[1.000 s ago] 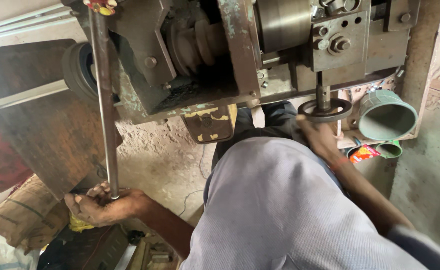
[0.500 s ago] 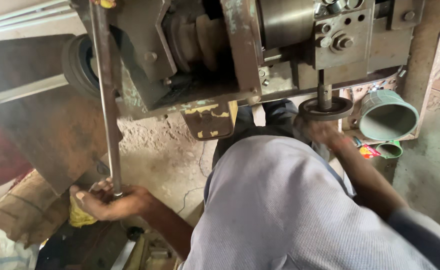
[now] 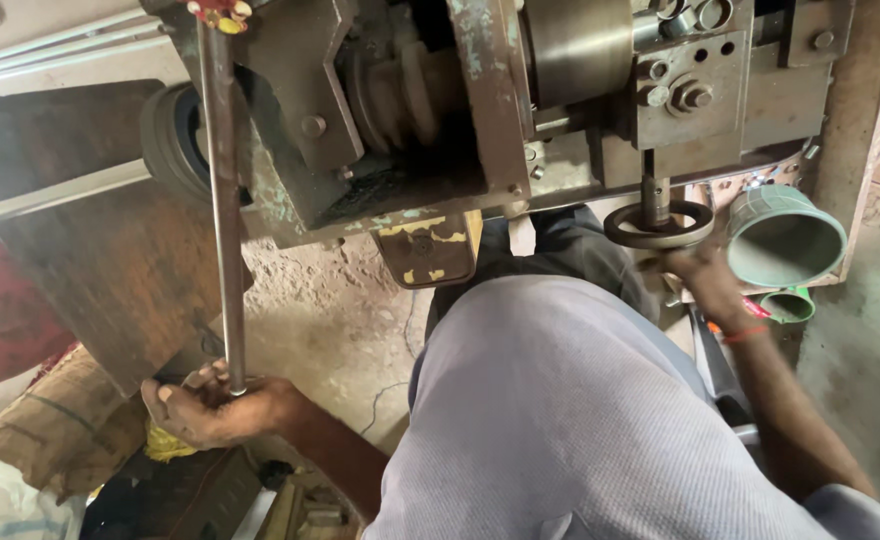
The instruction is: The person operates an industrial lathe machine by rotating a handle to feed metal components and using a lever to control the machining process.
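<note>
Left hand [image 3: 215, 408] clenched round bottom end of long steel rod [image 3: 222, 200], lower left of frame. Right hand [image 3: 705, 282] grips small handwheel [image 3: 658, 224] under machine, right of centre. Best: steady rod, turn wheel slowly.

Small red-and-orange printed packet [image 3: 757, 307] lying low at right, just beside small green cup [image 3: 788, 304], under large green cup [image 3: 785, 238]. No signs or screens visible.

A grey-brown steel rod [image 3: 224, 200] runs beside the rust-brown machine [image 3: 480, 110] flecked with pale green and yellow paint, near a dark handwheel [image 3: 658, 226], a mint-green cup [image 3: 785, 238] and a grey shirt [image 3: 580, 420].
</note>
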